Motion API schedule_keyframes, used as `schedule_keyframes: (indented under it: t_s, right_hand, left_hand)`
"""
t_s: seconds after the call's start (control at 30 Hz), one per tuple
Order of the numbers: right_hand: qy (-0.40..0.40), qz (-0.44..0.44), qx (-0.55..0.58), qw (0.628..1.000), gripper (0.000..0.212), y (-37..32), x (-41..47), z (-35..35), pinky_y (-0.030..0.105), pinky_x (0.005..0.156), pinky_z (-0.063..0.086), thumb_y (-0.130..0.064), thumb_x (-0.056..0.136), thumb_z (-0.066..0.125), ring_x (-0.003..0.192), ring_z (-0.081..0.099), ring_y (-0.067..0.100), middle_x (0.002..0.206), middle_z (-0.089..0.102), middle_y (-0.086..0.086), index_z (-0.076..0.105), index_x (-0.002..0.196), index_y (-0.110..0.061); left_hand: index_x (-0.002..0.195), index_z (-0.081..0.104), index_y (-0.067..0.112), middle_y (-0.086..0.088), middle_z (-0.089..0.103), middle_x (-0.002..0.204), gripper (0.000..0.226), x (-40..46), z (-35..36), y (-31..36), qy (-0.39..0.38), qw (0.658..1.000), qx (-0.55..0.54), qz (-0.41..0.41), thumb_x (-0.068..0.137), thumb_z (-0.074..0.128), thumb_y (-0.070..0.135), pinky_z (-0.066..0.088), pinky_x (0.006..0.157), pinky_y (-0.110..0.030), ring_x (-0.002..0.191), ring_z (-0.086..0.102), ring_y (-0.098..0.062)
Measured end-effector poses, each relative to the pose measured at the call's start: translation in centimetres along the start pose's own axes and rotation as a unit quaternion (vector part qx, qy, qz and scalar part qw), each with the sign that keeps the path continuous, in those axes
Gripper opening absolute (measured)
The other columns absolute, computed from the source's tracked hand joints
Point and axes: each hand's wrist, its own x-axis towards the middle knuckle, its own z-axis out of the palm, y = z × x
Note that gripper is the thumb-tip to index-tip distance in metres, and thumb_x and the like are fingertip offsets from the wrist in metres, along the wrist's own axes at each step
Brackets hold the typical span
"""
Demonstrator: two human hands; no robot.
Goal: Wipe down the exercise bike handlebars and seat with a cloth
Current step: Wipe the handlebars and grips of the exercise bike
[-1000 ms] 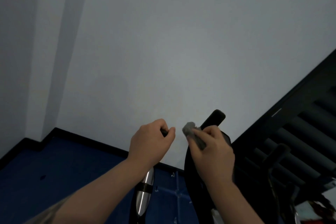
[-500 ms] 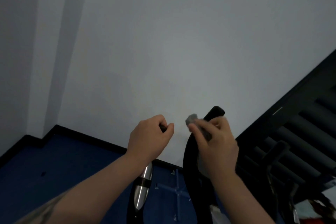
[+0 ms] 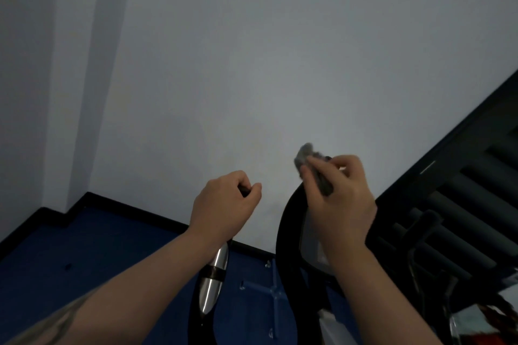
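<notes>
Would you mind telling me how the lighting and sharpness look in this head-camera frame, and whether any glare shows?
Head view: dim, soft lighting; the black handlebar reads as a near silhouette. The grey cloth in the right hand looks blurred. The left hand is sharper. Glare shows only on the chrome grip section. Wide-angle tilt slants the wall edges.

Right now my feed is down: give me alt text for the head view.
The right hand presses a grey cloth over the top end of the bike's right handlebar, while the left hand grips the left handlebar above its silver sensor section. Behind them are a pale wall and blue floor.
</notes>
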Motion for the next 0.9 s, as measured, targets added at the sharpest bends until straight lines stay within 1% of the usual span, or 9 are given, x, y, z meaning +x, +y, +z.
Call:
schedule_keyframes:
  t_s: [0.07,0.17,0.27,0.4,0.47,0.53,0.67,0.8,0.9]
  right_hand:
    - [0.001,0.002,-0.01,1.0,0.011,0.2,0.3,-0.1,0.011,0.049,0.026,-0.032,0.083,0.075,0.069,0.049,0.004,0.099,0.056,-0.006,0.075,0.092,-0.025]
    - [-0.06,-0.023,-0.011,0.998,0.011,0.2,-3.3,0.3,0.013,0.051,0.029,-0.025,0.08,0.078,0.066,0.055,0.009,0.095,0.058,-0.004,0.076,0.089,-0.019]
    - [-0.107,-0.001,0.014,0.994,0.009,-0.2,-4.1,0.1,0.015,0.047,0.033,-0.026,0.078,0.08,0.065,0.054,0.006,0.092,0.056,-0.009,0.076,0.085,-0.023]
    - [0.007,-0.007,0.003,1.0,0.006,-0.4,0.4,-0.5,0.014,0.051,0.028,-0.026,0.076,0.075,0.075,0.052,0.005,0.096,0.059,-0.007,0.075,0.082,-0.027]
    - [-0.004,-0.028,-0.02,0.999,0.008,-0.5,0.6,-0.2,0.018,0.055,0.032,-0.019,0.074,0.077,0.088,0.055,0.015,0.097,0.061,-0.002,0.076,0.081,-0.023]
    - [-0.04,-0.038,-0.031,0.998,0.011,-0.5,-1.6,0.4,0.021,0.055,0.034,-0.014,0.074,0.08,0.091,0.053,0.022,0.095,0.062,0.001,0.076,0.082,-0.019]
    - [-0.093,-0.02,0.002,0.995,0.017,-0.3,-5.9,0.8,0.019,0.058,0.036,-0.01,0.075,0.082,0.091,0.049,0.015,0.095,0.061,0.0,0.077,0.09,-0.018]
    - [-0.018,-0.041,0.037,0.998,0.013,0.1,-2.1,0.1,0.011,0.069,0.029,-0.014,0.082,0.075,0.09,0.05,0.019,0.098,0.059,0.003,0.077,0.095,-0.015]
    - [-0.009,-0.037,-0.001,0.999,0.011,0.1,0.0,0.1,0.019,0.063,0.035,-0.015,0.085,0.075,0.092,0.052,0.023,0.099,0.061,0.005,0.077,0.095,-0.014]
  left_hand:
    - [0.063,0.053,0.025,0.008,0.057,0.052,0.031,0.0,0.0,0.0,0.002,1.0,0.001,-0.002,0.088,0.059,0.043,0.055,0.055,-0.037,0.048,0.06,-0.012]
    - [0.064,0.053,0.025,0.008,0.057,0.053,0.031,-0.2,-0.1,0.2,0.005,1.0,0.003,-0.005,0.088,0.059,0.043,0.055,0.056,-0.038,0.048,0.06,-0.012]
    - [0.063,0.052,0.025,0.007,0.056,0.052,0.032,-0.2,-0.1,0.3,0.004,1.0,0.002,-0.004,0.088,0.059,0.042,0.055,0.056,-0.04,0.048,0.06,-0.013]
    - [0.062,0.051,0.025,0.006,0.057,0.052,0.032,-0.1,-0.1,0.3,-0.003,1.0,-0.002,-0.007,0.088,0.06,0.041,0.055,0.056,-0.041,0.049,0.061,-0.016]
    - [0.062,0.051,0.025,0.006,0.057,0.053,0.032,-0.2,-0.2,0.2,-0.004,1.0,-0.001,-0.009,0.088,0.059,0.041,0.055,0.056,-0.041,0.049,0.062,-0.015]
    - [0.063,0.052,0.025,0.006,0.057,0.053,0.031,-0.3,-0.2,0.3,-0.005,1.0,-0.003,-0.009,0.088,0.059,0.041,0.055,0.056,-0.04,0.049,0.061,-0.015]
    - [0.063,0.051,0.025,0.007,0.057,0.053,0.031,-0.2,-0.3,0.5,-0.003,1.0,0.005,-0.001,0.089,0.058,0.041,0.054,0.056,-0.037,0.049,0.06,-0.013]
    - [0.063,0.051,0.025,0.008,0.056,0.053,0.031,-0.1,-0.2,0.4,-0.006,1.0,0.006,-0.006,0.088,0.058,0.042,0.055,0.057,-0.037,0.05,0.061,-0.012]
    - [0.064,0.051,0.026,0.009,0.056,0.053,0.031,-0.2,-0.2,0.4,-0.006,1.0,0.009,-0.007,0.089,0.058,0.042,0.055,0.057,-0.036,0.051,0.061,-0.012]
